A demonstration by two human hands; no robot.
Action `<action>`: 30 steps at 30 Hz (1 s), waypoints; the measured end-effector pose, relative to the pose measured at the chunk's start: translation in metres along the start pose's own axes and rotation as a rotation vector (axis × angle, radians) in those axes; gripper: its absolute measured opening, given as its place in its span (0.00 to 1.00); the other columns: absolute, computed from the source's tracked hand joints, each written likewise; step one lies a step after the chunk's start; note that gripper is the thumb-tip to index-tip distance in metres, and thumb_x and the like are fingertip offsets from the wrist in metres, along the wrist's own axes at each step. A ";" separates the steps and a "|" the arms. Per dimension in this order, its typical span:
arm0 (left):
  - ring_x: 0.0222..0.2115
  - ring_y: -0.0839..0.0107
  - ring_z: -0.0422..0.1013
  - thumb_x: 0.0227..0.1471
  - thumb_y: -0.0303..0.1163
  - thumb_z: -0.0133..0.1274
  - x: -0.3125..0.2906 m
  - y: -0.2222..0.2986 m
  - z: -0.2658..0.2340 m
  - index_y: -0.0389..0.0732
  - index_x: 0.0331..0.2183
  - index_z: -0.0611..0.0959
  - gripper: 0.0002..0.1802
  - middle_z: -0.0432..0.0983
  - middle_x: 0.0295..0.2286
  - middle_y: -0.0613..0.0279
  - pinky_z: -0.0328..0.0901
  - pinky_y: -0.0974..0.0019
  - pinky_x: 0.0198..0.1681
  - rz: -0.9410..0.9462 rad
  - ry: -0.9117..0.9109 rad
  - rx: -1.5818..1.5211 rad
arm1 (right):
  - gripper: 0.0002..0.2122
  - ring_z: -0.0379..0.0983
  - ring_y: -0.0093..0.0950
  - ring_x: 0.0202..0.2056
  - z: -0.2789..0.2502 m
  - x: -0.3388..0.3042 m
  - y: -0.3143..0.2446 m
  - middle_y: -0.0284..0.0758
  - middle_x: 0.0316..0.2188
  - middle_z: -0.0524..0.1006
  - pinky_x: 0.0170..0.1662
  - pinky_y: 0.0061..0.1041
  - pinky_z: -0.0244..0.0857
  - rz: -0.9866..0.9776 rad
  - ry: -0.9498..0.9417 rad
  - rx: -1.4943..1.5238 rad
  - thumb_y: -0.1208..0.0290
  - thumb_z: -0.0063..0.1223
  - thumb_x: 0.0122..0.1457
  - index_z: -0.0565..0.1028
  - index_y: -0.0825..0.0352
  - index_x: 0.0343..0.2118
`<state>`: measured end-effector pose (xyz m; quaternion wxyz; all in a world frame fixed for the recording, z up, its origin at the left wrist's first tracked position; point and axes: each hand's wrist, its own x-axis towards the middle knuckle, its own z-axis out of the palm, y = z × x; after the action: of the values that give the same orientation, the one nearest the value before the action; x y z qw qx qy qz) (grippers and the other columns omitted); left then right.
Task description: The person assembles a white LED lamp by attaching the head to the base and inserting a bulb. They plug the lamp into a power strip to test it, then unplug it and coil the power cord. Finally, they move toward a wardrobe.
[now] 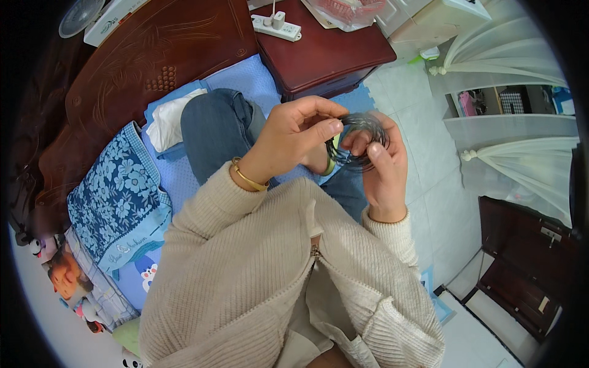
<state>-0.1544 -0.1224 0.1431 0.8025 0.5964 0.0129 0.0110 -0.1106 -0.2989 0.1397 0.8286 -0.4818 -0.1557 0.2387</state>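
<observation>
A round bundle of thin, glossy dark loops (362, 122) is held up between my two hands, above my lap. I cannot tell whether it is coiled cord or many separate rings. My left hand (285, 132), with a gold bangle (248, 178) at the wrist, pinches its left side between thumb and fingers. On the other side, my right hand (388, 156) grips it, the thumb pressed over the front and the fingers partly hidden behind. Below the hands are my bent legs in blue jeans (215, 132).
I sit on a bed with a carved wooden headboard (159, 55). A blue floral pillow (119, 196) and a folded white cloth (172, 119) lie at left. Ahead stands a dark red nightstand (325, 49) bearing a white power strip (276, 26). White curtains (515, 49) hang over shelves at right.
</observation>
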 end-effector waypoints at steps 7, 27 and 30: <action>0.29 0.75 0.71 0.47 0.26 0.56 -0.018 0.000 0.021 0.33 0.34 0.77 0.11 0.75 0.30 0.60 0.66 0.74 0.33 0.156 0.114 0.176 | 0.12 0.69 0.26 0.27 0.005 -0.013 -0.009 0.36 0.24 0.71 0.36 0.25 0.66 0.001 0.102 0.212 0.71 0.41 0.60 0.64 0.71 0.44; 0.16 0.78 0.66 0.50 0.31 0.51 -0.009 -0.008 0.044 0.34 0.26 0.78 0.09 0.73 0.18 0.64 0.61 0.74 0.19 0.119 0.164 0.437 | 0.08 0.70 0.23 0.23 -0.013 -0.019 0.004 0.35 0.24 0.74 0.28 0.20 0.64 -0.509 0.136 -0.891 0.77 0.57 0.50 0.72 0.70 0.34; 0.20 0.83 0.65 0.51 0.30 0.51 0.000 -0.001 0.038 0.34 0.27 0.78 0.09 0.72 0.20 0.68 0.61 0.77 0.23 -0.101 0.048 0.277 | 0.10 0.69 0.28 0.21 -0.022 -0.016 -0.003 0.36 0.22 0.73 0.25 0.22 0.62 -0.677 -0.003 -1.051 0.77 0.59 0.46 0.72 0.69 0.32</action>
<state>-0.1534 -0.1591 0.1534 0.7116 0.6995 0.0637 -0.0171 -0.1129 -0.3250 0.1318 0.5104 -0.7485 -0.3978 -0.1450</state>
